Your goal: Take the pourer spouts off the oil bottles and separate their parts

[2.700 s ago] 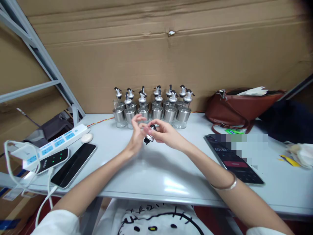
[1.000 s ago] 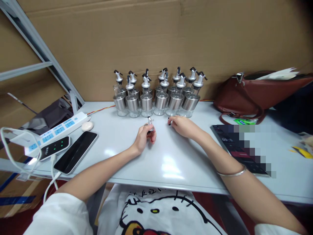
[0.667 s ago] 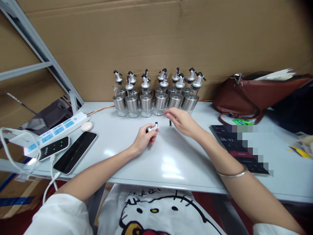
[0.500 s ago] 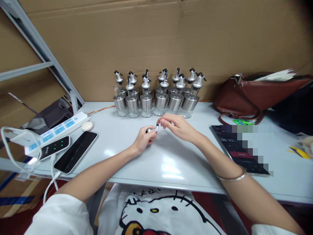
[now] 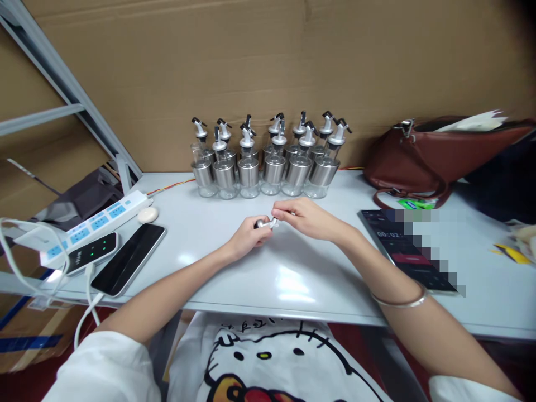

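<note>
My left hand (image 5: 248, 237) is closed round a silver and black pour spout (image 5: 265, 224), held just above the table. The fingertips of my right hand (image 5: 305, 218) pinch the narrow tip of the same spout, covering its end. Behind my hands stand several glass oil bottles (image 5: 248, 177) with steel sleeves, in two rows. Most carry a silver spout with a black flip lid. The front-left bottle (image 5: 204, 176) has an open glass neck with no spout on it.
On the left lie a phone (image 5: 129, 259), a black-faced device (image 5: 92, 254), a power strip (image 5: 98, 223) with cables and a round white case (image 5: 148, 215). To the right are a tablet (image 5: 393, 245) showing a timer and a brown bag (image 5: 444, 156). Cardboard (image 5: 268, 61) stands behind.
My right fingers have come down onto the spout's tip, and the black part visible there before is now covered. The spout has turned slightly in my left hand.
</note>
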Available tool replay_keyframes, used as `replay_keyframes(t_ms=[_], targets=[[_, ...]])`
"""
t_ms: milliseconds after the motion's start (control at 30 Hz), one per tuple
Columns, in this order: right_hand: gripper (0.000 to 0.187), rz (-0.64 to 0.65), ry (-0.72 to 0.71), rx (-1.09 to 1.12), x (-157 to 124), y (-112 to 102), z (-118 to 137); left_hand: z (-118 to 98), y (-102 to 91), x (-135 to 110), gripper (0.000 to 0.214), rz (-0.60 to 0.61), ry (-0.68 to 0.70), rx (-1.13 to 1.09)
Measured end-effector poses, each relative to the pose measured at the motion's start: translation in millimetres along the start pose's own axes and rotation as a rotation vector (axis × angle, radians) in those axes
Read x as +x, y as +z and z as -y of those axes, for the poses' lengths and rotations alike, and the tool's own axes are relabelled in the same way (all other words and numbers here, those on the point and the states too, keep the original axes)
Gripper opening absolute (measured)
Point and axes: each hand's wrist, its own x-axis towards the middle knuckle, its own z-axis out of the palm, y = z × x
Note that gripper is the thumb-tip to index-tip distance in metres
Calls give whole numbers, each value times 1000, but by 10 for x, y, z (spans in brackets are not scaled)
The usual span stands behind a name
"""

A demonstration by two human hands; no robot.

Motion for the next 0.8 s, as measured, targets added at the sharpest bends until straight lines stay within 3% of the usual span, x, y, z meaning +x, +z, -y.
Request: replay_keyframes(t_ms=[167,333,533,800], targets=[[34,-99,220,-40,-58,-256,-156,25,6,-4,24,-47,77,51],[8,129,334,-50,-142,-334,-321,18,18,10,28,-137,88,30],[7,335,502,-154,-154,-195,-331,15,34,7,27,-165,81,24],[7,395,506,-93,-138,-185,-331,8,44,13,29,-172,75,17]])
